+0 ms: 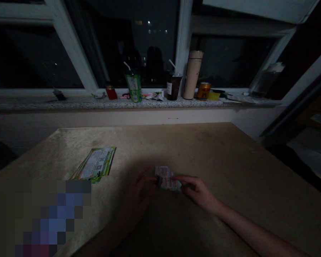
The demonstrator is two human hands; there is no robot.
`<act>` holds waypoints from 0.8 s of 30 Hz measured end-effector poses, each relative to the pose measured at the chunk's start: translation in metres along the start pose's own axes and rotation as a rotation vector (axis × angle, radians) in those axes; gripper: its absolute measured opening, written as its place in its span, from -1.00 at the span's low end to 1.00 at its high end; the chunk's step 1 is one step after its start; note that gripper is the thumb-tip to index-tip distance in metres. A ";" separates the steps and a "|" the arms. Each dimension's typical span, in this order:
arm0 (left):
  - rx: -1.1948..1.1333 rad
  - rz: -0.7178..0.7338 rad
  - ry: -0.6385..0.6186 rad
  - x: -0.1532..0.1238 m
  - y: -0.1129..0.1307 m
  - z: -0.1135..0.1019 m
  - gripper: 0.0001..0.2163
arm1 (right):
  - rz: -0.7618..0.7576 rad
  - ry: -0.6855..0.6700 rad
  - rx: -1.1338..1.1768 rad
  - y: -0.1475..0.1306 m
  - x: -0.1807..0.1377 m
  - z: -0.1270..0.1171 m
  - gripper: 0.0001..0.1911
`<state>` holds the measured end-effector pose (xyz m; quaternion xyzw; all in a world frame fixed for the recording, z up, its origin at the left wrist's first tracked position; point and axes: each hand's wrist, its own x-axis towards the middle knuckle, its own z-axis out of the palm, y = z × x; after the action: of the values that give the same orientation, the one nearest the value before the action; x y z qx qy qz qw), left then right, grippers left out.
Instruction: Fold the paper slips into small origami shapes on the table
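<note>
A small folded paper [166, 177], white with red print, lies on the brown table [230, 160] in dim light. My left hand [139, 194] pinches its left edge with the fingertips. From the right, my right hand [196, 190] grips the paper's right edge, fingers curled on it. Both hands hold the paper low over the tabletop, near the front centre.
A stack of green and white flyers [95, 165] lies to the left. On the stone windowsill [69, 102] stand a green cup with a straw [133, 85], a dark cup [173, 86], a tall tan tumbler [192, 74], a gold can [203, 90] and a red can [111, 92].
</note>
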<state>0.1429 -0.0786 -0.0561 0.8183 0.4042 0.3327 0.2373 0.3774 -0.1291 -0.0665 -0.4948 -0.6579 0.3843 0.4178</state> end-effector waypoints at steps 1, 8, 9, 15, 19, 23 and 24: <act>0.069 0.044 0.021 -0.001 0.000 -0.001 -0.82 | -0.036 -0.010 -0.045 -0.001 -0.001 -0.001 -0.56; 0.280 0.268 -0.259 -0.004 0.005 0.000 -0.60 | -0.555 -0.018 -0.719 -0.005 -0.003 0.003 -0.68; 0.293 0.282 -0.296 -0.004 0.006 0.000 -0.59 | -0.596 -0.018 -0.818 -0.004 -0.003 0.004 -0.74; 0.337 0.331 -0.447 -0.005 0.009 0.001 -0.54 | -0.650 -0.008 -0.966 -0.001 -0.006 0.009 -0.88; 0.302 0.381 -0.477 -0.004 0.011 -0.001 -0.49 | -0.664 -0.063 -0.840 0.001 -0.006 0.011 -0.90; 0.309 0.405 -0.504 -0.004 0.009 -0.001 -0.50 | -0.648 -0.069 -0.874 -0.003 -0.003 0.005 -0.87; 0.309 0.400 -0.510 -0.005 0.008 -0.001 -0.50 | -0.634 -0.072 -0.894 -0.004 -0.002 0.002 -0.87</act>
<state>0.1442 -0.0869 -0.0518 0.9642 0.2094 0.0926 0.1340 0.3744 -0.1325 -0.0637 -0.3882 -0.8878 -0.0608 0.2395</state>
